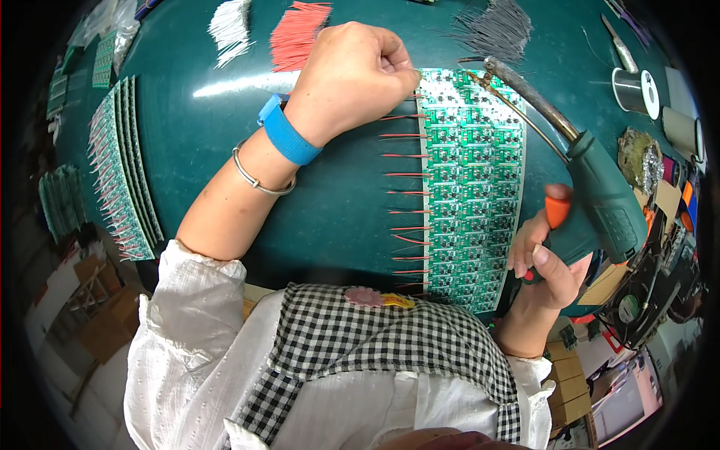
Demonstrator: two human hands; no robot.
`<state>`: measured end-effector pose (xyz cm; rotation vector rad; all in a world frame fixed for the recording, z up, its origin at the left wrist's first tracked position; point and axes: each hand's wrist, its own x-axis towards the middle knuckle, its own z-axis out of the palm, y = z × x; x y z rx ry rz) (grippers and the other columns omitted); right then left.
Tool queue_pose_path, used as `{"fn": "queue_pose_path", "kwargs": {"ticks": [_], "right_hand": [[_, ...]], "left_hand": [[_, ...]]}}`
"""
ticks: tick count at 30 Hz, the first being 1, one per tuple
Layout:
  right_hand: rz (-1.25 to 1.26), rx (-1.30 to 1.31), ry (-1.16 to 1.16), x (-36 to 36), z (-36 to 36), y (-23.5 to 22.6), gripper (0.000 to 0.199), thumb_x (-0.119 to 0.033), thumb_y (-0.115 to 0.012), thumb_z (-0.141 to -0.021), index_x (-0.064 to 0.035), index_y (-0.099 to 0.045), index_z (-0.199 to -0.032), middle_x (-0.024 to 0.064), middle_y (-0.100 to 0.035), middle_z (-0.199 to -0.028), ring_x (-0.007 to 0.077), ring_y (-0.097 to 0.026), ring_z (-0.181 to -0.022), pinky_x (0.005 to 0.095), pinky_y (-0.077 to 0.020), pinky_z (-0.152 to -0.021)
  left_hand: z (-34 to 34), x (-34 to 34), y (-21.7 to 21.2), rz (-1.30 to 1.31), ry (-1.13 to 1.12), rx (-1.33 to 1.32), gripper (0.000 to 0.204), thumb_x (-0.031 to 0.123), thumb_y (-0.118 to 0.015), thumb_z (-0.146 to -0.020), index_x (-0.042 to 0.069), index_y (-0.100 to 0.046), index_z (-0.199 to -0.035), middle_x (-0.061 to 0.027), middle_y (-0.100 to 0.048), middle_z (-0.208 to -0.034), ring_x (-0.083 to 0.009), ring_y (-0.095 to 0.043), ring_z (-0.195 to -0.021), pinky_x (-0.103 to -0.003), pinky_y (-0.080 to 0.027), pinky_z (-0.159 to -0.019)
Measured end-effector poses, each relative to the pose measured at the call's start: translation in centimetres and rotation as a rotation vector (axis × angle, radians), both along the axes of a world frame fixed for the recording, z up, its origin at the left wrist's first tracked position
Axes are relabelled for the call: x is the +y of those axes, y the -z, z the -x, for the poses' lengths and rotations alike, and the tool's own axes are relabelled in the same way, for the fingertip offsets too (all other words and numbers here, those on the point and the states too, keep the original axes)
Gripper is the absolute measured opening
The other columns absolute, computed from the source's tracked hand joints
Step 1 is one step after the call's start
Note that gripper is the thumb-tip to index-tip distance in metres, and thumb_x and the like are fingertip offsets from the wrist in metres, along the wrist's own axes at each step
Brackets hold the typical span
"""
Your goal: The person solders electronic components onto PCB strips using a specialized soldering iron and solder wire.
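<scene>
Circuit-board panel (474,195) flat on counter (337,202), right of centre. Red leads (406,175) jut from left edge along most of its length; that side looks largely wired, inner columns show none. Left hand (356,71) pinched closed at top-left corner, contents hidden. Right hand (553,262) loosely curled round soldering gun (609,196).

Head view: I see left hand (354,73) with fingers curled, tips at upper left corner of green circuit-board panel (474,196); cannot tell what they pinch. Right hand (556,262) grips dark green soldering gun (609,199), tip over panel's top rows; contact unclear to me. Red wires (408,175) stick out along panel's left edge. White bundle (229,31), red bundle (295,39), dark bundle (496,30) beyond. Solder spool (628,91) far right.
</scene>
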<state>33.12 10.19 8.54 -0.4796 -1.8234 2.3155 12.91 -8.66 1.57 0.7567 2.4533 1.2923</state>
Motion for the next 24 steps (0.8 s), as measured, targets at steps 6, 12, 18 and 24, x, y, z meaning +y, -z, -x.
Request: {"fn": "queue_pose_path", "kwargs": {"ticks": [6,12,18,24], "right_hand": [[0.007,0.091,0.115,2.0,-1.5,-0.7,0.062,-0.004,-0.064,-0.072,0.0164,-0.037,-0.125,0.0104,-0.051,-0.06,0.0159,-0.049,-0.042,0.0267,-0.0429,-0.041],[-0.137,0.279,0.313,5.8,-5.1,-3.0,0.061,-0.006,-0.059,-0.075,0.0124,-0.036,-0.128,0.0085,-0.047,-0.061,0.0156,-0.045,-0.041,0.0289,-0.0433,-0.041],[-0.253,0.283,0.61,8.1,-7.3,-2.5,0.055,-0.005,-0.056,-0.077,0.0085,-0.039,-0.128,0.0068,-0.045,-0.063,0.0146,-0.046,-0.045,0.0292,-0.0444,-0.045],[-0.31,0.256,0.662,7.1,-6.3,-1.1,0.047,-0.007,-0.054,-0.08,0.0085,-0.042,-0.123,0.0064,-0.046,-0.066,0.0156,-0.045,-0.049,0.0289,-0.0389,-0.05]], "left_hand": [[0.2,0.6,0.4,0.018,-0.004,0.005,0.016,0.016,-0.066,-0.07,0.001,-0.069,-0.073,-0.013,-0.065,-0.064,-0.0234,-0.064,-0.059,-0.033,-0.051,-0.058],[0.0,0.4,-0.5,0.009,-0.005,-0.112,0.015,0.012,-0.069,-0.077,-0.002,-0.064,-0.074,-0.0008,-0.055,-0.059,-0.0072,-0.047,-0.055,-0.024,-0.039,-0.052],[0.2,0.0,-0.4,0.031,-0.022,-0.15,0.016,0.011,-0.071,-0.08,-0.003,-0.066,-0.076,-0.002,-0.058,-0.058,-0.0055,-0.049,-0.054,-0.024,-0.039,-0.05],[1.0,-4.2,-1.5,0.164,-0.012,0.015,0.013,0.013,-0.072,-0.08,-0.001,-0.07,-0.08,-0.0066,-0.064,-0.064,-0.0117,-0.057,-0.057,-0.027,-0.045,-0.054]]}}
